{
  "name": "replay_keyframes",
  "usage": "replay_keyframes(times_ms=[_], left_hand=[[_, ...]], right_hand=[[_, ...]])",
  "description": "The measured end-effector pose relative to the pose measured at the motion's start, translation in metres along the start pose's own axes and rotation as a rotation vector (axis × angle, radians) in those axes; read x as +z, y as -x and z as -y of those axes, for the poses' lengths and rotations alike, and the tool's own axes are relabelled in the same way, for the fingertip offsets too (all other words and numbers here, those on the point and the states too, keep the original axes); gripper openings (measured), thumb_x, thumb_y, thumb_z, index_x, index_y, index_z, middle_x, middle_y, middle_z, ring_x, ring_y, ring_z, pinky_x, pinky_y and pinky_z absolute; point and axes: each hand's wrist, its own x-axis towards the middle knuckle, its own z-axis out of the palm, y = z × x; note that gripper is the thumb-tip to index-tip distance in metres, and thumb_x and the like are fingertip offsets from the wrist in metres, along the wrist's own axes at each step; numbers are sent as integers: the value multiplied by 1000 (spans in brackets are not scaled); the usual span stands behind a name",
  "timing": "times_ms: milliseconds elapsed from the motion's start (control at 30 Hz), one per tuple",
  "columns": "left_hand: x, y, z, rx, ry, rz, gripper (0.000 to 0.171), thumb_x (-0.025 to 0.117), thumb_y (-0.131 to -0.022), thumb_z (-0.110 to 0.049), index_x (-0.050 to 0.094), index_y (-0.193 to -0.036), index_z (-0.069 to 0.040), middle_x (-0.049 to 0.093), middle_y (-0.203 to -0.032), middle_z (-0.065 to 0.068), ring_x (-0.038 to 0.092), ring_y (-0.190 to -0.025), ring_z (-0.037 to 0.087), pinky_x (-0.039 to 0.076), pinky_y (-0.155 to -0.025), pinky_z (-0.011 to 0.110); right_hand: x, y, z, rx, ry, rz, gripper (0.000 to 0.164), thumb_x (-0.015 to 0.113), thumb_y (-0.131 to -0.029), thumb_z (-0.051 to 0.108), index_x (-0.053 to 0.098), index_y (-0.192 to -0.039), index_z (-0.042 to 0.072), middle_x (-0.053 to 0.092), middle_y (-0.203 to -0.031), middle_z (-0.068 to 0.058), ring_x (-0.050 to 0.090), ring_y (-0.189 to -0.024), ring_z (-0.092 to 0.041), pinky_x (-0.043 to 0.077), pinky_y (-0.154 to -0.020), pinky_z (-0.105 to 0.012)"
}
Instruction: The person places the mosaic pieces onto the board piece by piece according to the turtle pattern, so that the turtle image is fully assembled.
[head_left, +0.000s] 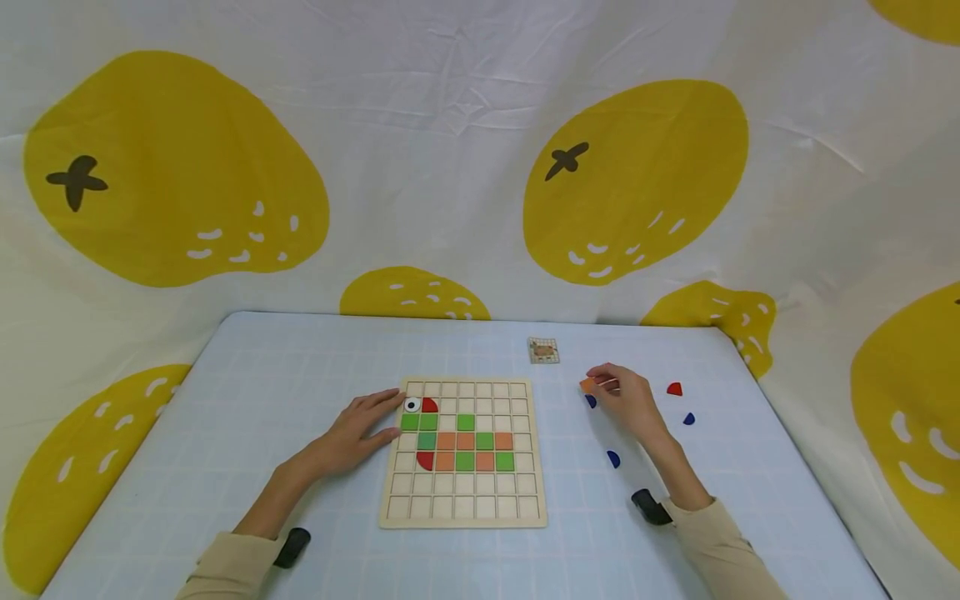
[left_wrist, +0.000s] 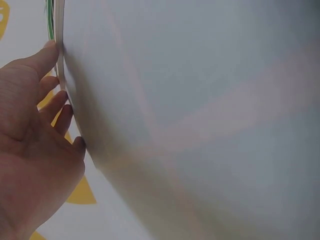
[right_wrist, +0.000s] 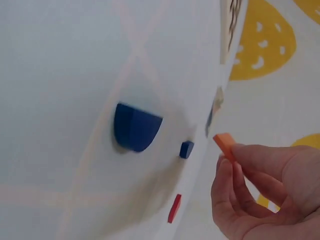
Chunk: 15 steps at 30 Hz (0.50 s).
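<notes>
An orange square tile [right_wrist: 225, 145] is pinched between the thumb and fingers of my right hand [head_left: 626, 404], raised above the table to the right of the board. Just below it in the head view lies a dark blue rounded piece [head_left: 591, 402]. My left hand [head_left: 356, 437] rests beside the wooden grid board [head_left: 463, 523], its relaxed fingers touching the left edge. On the board sit several green and orange squares, a teal square [head_left: 427, 441], two red quarter-round pieces and a white eye tile [head_left: 412, 405].
Right of the board lie two more blue rounded pieces [head_left: 613, 459] and a red piece [head_left: 675, 389]. A small picture card [head_left: 543, 351] lies behind the board, towards the table's back edge. A fruit-patterned curtain [head_left: 450, 167] hangs behind the table.
</notes>
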Motion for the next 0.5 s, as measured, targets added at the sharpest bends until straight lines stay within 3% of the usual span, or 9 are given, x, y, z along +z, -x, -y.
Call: replay_keyframes(times_ms=[500], left_hand=[[-1,0,2,10,10,7,60,64,-104,-28,43,-157,-8,37,-162,17,33,-145,42,30,-113,67]], right_hand=[[32,4,43,-126,-125,52,13,73,-92,-1,71,-105,-1,71,-96,-11,70,-87,-26,60,-82,-36]])
